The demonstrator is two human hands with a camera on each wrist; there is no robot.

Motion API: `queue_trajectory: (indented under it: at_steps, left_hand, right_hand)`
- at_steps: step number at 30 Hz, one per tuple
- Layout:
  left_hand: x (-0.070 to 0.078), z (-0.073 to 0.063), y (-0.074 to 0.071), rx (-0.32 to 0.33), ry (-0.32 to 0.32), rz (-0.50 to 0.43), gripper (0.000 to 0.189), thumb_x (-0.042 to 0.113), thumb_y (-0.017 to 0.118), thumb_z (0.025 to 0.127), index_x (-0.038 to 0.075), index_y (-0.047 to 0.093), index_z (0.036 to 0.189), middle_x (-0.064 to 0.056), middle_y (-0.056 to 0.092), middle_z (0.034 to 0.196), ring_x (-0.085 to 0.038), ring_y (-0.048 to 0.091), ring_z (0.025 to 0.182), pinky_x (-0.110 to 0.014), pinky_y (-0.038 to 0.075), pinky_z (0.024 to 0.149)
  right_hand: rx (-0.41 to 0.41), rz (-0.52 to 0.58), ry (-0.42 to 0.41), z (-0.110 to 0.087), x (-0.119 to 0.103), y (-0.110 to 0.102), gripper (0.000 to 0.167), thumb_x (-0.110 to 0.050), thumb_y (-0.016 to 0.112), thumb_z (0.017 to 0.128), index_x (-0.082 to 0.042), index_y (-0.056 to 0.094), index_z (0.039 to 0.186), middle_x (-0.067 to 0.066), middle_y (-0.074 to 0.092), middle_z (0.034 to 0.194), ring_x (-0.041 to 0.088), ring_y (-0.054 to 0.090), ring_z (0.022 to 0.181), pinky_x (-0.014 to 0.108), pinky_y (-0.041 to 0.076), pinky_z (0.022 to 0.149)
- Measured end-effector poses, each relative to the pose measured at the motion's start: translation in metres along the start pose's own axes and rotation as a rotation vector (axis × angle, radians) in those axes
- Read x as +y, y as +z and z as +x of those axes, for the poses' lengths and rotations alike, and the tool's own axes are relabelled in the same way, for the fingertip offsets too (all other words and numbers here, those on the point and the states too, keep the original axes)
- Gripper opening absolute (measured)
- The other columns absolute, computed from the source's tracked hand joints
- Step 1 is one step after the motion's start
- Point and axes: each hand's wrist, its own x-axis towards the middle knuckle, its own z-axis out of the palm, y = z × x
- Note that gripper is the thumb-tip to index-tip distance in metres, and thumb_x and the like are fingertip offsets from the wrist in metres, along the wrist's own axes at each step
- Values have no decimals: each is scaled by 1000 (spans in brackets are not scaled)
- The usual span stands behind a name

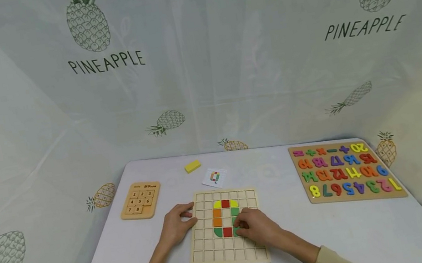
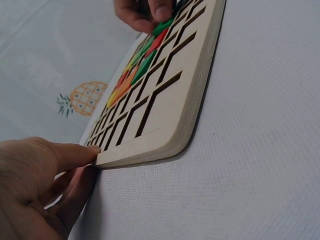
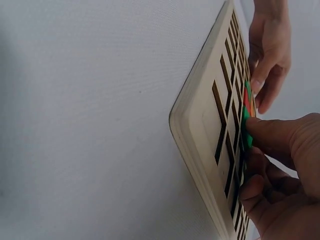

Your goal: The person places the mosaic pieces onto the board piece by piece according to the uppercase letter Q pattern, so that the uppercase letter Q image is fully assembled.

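A wooden grid board (image 1: pixel 210 256) lies on the table with coloured pieces set in a ring: yellow quarter-rounds at the top corners, red squares (image 1: pixel 225 203) at top and bottom, orange squares (image 1: pixel 217 218) left, green pieces right and a green quarter-round (image 1: pixel 218 232) lower left. My left hand (image 1: pixel 176 224) touches the board's left edge with thumb and fingers spread apart. At the ring's lower right corner my right hand (image 1: pixel 257 226) pinches a green piece (image 3: pixel 247 131), its thumb on top. The fingers partly cover that piece, so its full shape is hidden.
Behind the board lie a small pattern card (image 1: pixel 215 177) and a yellow block (image 1: pixel 192 166). A wooden number puzzle (image 1: pixel 141 201) stands to the left. On the right is a board of colourful numbers and signs (image 1: pixel 347 172). A pineapple-print curtain (image 1: pixel 227 78) hangs behind the table.
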Motion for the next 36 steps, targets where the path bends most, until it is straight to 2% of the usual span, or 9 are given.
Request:
queue_trajectory:
  at_steps: [12, 23, 27, 31, 36]
  left_hand:
    - [-3, 1, 1, 5, -3, -4, 52, 8, 84, 80, 8, 69, 129, -1, 69, 116, -9, 65, 90, -24, 52, 77]
    - [-2, 1, 2, 3, -12, -4, 52, 8, 84, 80, 8, 69, 129, -1, 69, 116, -9, 66, 90, -24, 52, 78]
    - [0, 0, 1, 2, -5, 0, 52, 8, 84, 79, 7, 69, 129, -2, 69, 115, -10, 66, 90, -25, 53, 77]
    - [0, 0, 0, 0, -2, -1, 52, 8, 85, 79, 6, 69, 129, -2, 69, 115, -10, 66, 90, -25, 53, 78]
    - [-1, 1, 0, -2, -16, -4, 52, 9, 84, 80, 8, 69, 129, -1, 69, 116, -9, 66, 90, -24, 52, 78]
  right_hand:
    - [9, -30, -20, 2, -1, 1, 8, -19, 79, 88, -17, 74, 94, -14, 55, 83, 2, 47, 72, 19, 43, 65]
    - [22, 17, -5, 0, 2, -3, 14, -24, 77, 90, -18, 73, 101, -15, 54, 82, 2, 49, 70, 20, 45, 63]
    - [56, 22, 15, -4, 10, -14, 15, -27, 76, 92, -19, 72, 105, -14, 54, 83, 3, 50, 70, 20, 46, 62]
    - [79, -20, 58, -14, 23, -31, 9, -26, 76, 91, -23, 71, 99, -15, 55, 82, 3, 50, 70, 20, 45, 60]
    - [35, -59, 120, -33, 46, -53, 8, -26, 75, 91, -27, 68, 88, -16, 55, 78, 3, 50, 68, 21, 45, 59]
